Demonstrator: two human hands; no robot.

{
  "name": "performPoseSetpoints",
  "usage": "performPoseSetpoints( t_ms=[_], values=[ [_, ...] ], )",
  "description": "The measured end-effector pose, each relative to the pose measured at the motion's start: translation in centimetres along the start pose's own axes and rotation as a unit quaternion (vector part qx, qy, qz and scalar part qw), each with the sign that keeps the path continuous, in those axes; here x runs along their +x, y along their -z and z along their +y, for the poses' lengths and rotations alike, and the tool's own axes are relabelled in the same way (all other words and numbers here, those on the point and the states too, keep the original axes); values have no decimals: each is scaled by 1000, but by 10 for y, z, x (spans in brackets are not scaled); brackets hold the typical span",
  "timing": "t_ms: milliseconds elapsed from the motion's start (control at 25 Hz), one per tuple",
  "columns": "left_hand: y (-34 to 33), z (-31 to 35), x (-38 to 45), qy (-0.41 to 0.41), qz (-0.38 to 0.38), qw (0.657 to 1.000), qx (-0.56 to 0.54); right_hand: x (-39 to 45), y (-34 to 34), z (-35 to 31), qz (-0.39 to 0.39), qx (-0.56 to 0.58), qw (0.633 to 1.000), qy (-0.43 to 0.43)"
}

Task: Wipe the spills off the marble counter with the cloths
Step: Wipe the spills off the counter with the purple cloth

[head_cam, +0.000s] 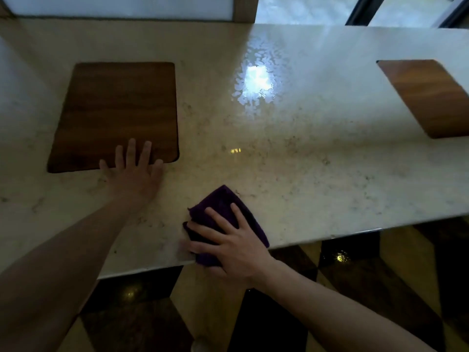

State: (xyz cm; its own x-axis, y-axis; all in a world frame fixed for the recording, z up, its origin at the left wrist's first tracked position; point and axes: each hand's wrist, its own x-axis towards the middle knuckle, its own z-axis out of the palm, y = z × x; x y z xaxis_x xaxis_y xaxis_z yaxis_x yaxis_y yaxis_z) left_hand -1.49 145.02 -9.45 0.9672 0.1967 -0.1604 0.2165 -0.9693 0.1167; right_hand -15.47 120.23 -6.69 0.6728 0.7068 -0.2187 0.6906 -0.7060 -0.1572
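- Below the near edge of the counter (317, 174), a glossy floor (210, 313) of dark and yellow diamond tiles shows between the two bare forearms.
- The right hand (233, 246) lies with fingers spread, palm down on a dark purple cloth (223, 201), pressing it flat rather than clutching it; the thumb reaches past the cloth's left side onto the marble.
- The cloth sits at the counter's near edge, a little right of the middle, folded into a rough wedge whose point aims away from the person; its near corner hangs just over the edge.
- The left hand (135, 171) is open and flat on the counter, holding nothing, well apart from the cloth; its fingertips overlap the near edge of a dark wooden board (114, 102).
- That board lies flat on the left part of the counter, with rounded corners.
- Farther back, right of the board, a wet patch (256, 82) of beaded liquid glares under reflected light.
- A second wooden board (429, 97) lies at the far right, partly cut off by the frame.
- Behind the counter stand pale window panes (119, 6) with dark frames.
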Motion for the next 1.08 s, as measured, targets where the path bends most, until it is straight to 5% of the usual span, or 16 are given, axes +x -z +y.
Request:
performPoseSetpoints(
  t_ms=[200,480,640,720,840,1040,1080],
  values=[
    [-4,-4,-1,-1,27,1000,1,-51,-7,33,7,-33,999,19],
    [-13,-17,8,-35,52,998,-17,-160,-23,146,93,-54,992,-70],
    [-9,19,-18,-20,64,998,19,-162,-28,151,172,57,974,-134],
    [-1,80,-54,45,45,998,6,-154,-15,145,211,196,938,-195],
    [15,191,-134,73,-14,995,-62,-165,21,151,172,416,859,-243],
    [27,305,-227,-77,-156,967,-189,-191,74,185,95,720,608,-320],
    [36,315,-233,-92,-170,953,-232,-199,89,191,98,744,589,-298]
  ],
)
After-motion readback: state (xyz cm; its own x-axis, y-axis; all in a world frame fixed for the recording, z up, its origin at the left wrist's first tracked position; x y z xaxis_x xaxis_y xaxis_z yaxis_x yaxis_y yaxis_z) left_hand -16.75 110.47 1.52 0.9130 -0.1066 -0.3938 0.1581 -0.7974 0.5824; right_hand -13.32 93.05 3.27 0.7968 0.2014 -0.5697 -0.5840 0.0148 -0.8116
